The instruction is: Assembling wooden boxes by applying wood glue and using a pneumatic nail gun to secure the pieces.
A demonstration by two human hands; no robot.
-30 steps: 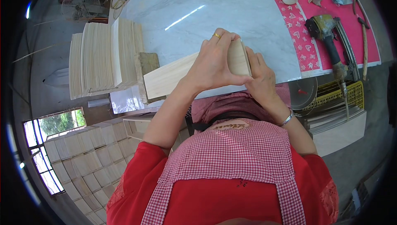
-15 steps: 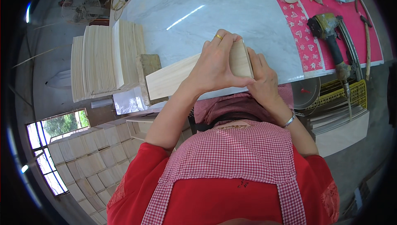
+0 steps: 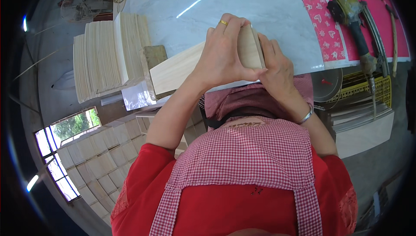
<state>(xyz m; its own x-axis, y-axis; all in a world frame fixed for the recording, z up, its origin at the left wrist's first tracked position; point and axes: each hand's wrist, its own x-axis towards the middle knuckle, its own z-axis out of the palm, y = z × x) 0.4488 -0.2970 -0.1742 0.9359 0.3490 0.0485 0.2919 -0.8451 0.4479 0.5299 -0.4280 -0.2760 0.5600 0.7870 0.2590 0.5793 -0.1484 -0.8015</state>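
Observation:
A pale wooden piece like a long narrow box [image 3: 177, 66] lies across the near edge of the table, its left end against a rough wooden block [image 3: 155, 54]. My left hand [image 3: 221, 56] spans its right part from above, fingers on the far edge and thumb on the near corner. Against the right end rests my right hand [image 3: 277, 69], its fingers curled behind a thin end board [image 3: 259, 51]. Both hands hold the two parts together. The underside of the piece and some right fingertips are hidden.
Stacked thin boards [image 3: 102, 56] stand at the left. On the pink cloth [image 3: 331, 27] at the right lies a nail gun [image 3: 357, 32] with a hose, beside a hammer [image 3: 393, 36]. A yellow crate [image 3: 381, 89] sits below the table, and many wooden boxes [image 3: 99, 162] are piled behind left.
The view has shifted slightly, so the table and tools appear displaced. Both hands keep the same grip on the wooden piece and end board.

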